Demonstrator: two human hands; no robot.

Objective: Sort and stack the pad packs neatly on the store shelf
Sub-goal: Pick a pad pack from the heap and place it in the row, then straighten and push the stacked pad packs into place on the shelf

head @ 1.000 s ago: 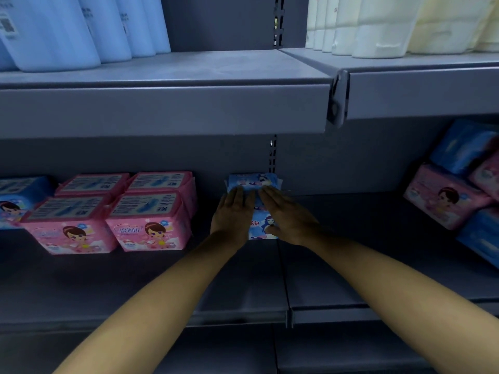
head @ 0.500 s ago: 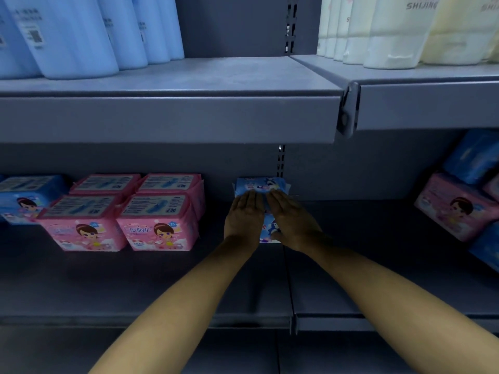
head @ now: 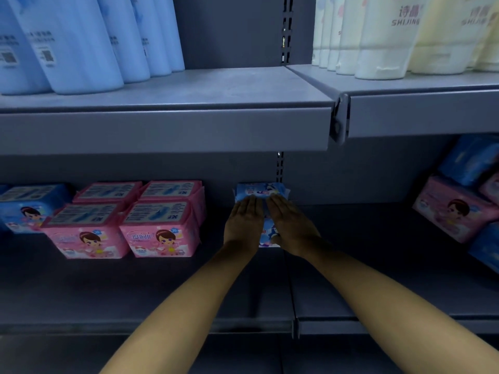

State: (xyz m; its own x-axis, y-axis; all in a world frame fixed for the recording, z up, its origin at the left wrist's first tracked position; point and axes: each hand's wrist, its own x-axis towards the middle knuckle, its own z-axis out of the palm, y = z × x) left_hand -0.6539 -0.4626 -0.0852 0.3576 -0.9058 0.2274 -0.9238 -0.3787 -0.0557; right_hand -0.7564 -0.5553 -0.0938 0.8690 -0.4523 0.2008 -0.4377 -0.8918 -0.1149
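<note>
Both hands stay flat on the blue pad pack (head: 261,190) as before. The left hand (head: 244,225) and right hand (head: 290,225), fingers straight, cover its top side by side.

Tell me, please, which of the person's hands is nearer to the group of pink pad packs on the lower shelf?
Left. The left hand lies flat on the blue pack, just right of the pink pad packs. The right hand rests on the same pack, farther right.

Shop: metal shelving (head: 167,130) w/ stocked pad packs (head: 159,228)
</note>
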